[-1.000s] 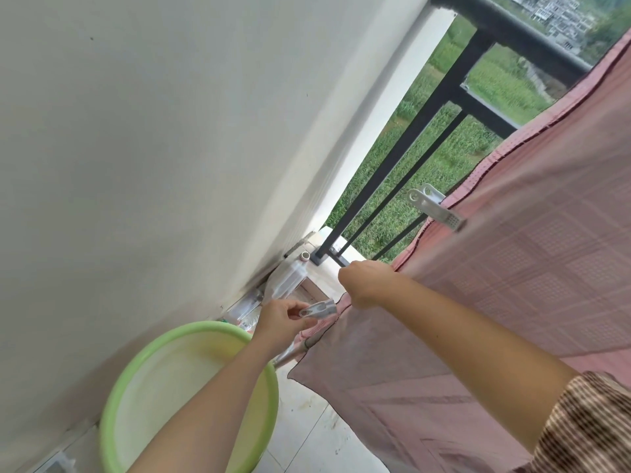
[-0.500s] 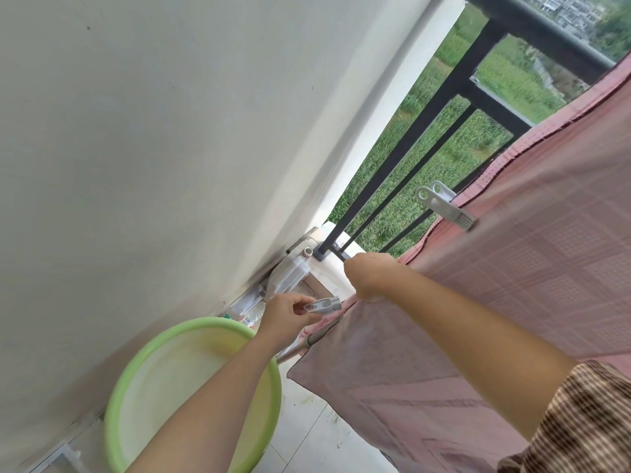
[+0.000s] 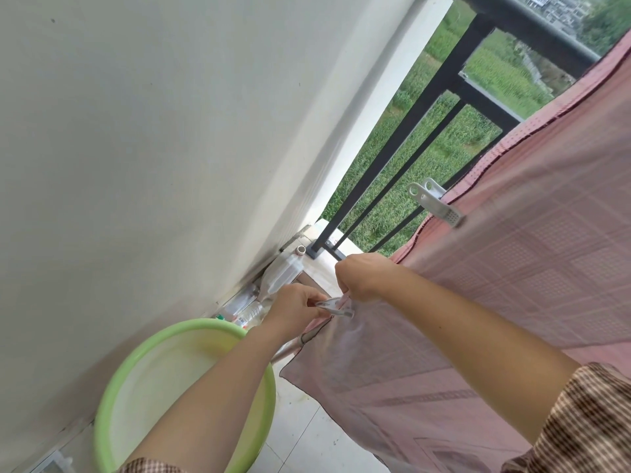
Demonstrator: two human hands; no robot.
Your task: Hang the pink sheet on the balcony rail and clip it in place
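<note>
Bare forearms, short brown-and-cream sleeves point(image 3: 587, 421), seemingly checked

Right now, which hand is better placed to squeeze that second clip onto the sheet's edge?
The left hand: it already holds the grey plastic clip at the edge of the pink checked sheet, while the right hand is busy gripping that edge.

Home balcony, upper storey. Evidence: black metal railing point(image 3: 423, 107) with green fields and distant buildings beyond it; plain white wall point(image 3: 153, 131) meeting the railing's foot; pale floor tiles point(image 3: 300, 435); green wash basin point(image 3: 143, 387) and plastic bottles point(image 3: 273, 278) along the wall's base; pink sheet point(image 3: 512, 268) draped over the railing.
</note>
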